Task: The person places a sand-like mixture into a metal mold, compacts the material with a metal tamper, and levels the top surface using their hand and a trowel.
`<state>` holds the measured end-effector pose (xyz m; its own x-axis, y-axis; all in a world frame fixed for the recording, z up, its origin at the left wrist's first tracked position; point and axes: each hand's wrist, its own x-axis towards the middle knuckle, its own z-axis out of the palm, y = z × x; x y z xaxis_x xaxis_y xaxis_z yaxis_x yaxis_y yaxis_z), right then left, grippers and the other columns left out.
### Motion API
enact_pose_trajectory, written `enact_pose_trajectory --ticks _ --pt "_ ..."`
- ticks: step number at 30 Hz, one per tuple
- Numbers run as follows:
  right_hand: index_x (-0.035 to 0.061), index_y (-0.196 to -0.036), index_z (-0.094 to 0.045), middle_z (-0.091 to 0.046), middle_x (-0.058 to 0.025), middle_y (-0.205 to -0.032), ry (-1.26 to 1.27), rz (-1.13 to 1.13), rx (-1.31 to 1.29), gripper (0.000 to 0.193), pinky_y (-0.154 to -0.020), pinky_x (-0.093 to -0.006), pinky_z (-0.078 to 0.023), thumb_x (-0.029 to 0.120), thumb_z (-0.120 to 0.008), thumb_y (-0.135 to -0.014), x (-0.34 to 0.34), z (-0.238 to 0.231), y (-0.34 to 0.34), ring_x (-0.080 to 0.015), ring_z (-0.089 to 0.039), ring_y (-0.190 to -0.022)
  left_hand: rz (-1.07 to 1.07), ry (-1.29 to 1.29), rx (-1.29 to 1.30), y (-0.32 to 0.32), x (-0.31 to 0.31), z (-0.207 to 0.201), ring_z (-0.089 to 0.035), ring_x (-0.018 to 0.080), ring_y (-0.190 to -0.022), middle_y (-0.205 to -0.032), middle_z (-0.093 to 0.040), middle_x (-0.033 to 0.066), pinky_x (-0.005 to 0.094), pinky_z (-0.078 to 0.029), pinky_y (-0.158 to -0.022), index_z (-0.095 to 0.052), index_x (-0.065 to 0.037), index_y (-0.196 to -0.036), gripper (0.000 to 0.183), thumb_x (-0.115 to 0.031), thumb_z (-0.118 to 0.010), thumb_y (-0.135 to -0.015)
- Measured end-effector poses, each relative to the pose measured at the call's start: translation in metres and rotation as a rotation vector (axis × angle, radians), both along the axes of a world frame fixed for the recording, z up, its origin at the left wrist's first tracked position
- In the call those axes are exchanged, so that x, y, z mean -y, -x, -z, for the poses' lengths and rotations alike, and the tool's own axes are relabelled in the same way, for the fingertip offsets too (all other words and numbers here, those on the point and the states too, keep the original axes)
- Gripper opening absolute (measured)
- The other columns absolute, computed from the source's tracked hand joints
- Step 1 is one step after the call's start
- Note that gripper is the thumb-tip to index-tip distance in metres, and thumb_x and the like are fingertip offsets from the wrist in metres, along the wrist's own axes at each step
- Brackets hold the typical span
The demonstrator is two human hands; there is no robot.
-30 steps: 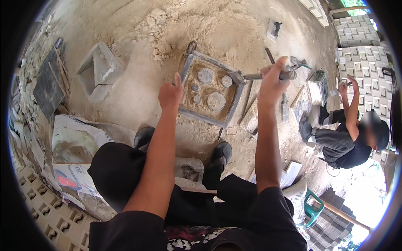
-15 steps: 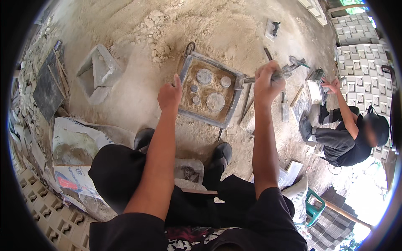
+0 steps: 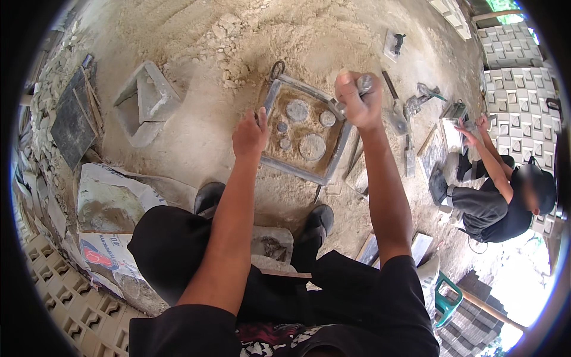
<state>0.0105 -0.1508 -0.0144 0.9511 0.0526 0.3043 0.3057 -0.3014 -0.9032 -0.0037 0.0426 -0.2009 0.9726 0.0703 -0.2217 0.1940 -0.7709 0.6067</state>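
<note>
A square grey metal frame (image 3: pixel 292 171) lies on the sandy ground in front of me. Packed sand fills it, with several round grey discs, such as a large one (image 3: pixel 312 147), set in the surface. My left hand (image 3: pixel 249 134) is beside the frame's left rim, fingers partly bent and apart, holding nothing I can see; whether it touches the rim is unclear. Over the right corner, my right hand (image 3: pixel 360 102) is closed around a grey, crusted hammer (image 3: pixel 366 83). Its handle end points up, while the head is partly hidden at the frame's corner.
A hollow concrete block (image 3: pixel 159 98) and a dark board (image 3: pixel 74 122) lie to the left. Right of the frame are a trowel (image 3: pixel 397 122) and other hand tools. A co-worker (image 3: pixel 505 202) crouches at the far right. By my left leg is a cement sack (image 3: pixel 101 250).
My right hand has lifted and shifted left toward the frame, tilting the hammer's handle upward. Slightly further in along the rim, my left hand's fingers are more spread. The co-worker's hands have moved.
</note>
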Motion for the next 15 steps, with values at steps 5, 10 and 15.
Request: enact_pose_trajectory --ticks 5,10,15 --pt "0.0084 -0.05 -0.036 -0.033 0.006 -0.049 0.0 -0.014 -0.103 0.051 -0.044 -0.0299 -0.019 0.019 -0.06 -0.094 0.0 0.003 0.001 -0.0058 -0.027 -0.048 0.008 -0.034 -0.008 -0.001 0.003 0.003 -0.066 0.0416 -0.082 -0.085 -0.068 0.0199 0.0516 -0.051 -0.075 -0.058 -0.005 -0.097 0.052 -0.053 -0.037 -0.098" --pt "0.0073 -0.051 -0.039 -0.037 0.0031 -0.049 -0.108 0.053 -0.061 0.048 -0.044 -0.0286 -0.022 0.017 -0.056 -0.095 0.001 -0.007 0.007 -0.0069 -0.032 -0.047 0.004 -0.018 -0.097 -0.002 0.001 -0.007 -0.066 0.0407 -0.085 -0.088 -0.069 0.0196 0.0508 -0.051 -0.078 -0.06 -0.005 -0.097 0.056 -0.055 -0.035 -0.098" --pt "0.0126 -0.053 -0.032 -0.032 0.0015 -0.048 -0.297 0.22 -0.024 0.05 -0.044 -0.0284 -0.02 0.019 -0.047 -0.1 -0.001 -0.006 -0.008 -0.008 -0.026 -0.044 0.014 -0.023 -0.142 -0.004 0.001 -0.007 -0.066 0.0399 -0.086 -0.089 -0.069 0.0206 0.0501 -0.051 -0.078 -0.062 -0.004 -0.094 0.058 -0.056 -0.036 -0.097"
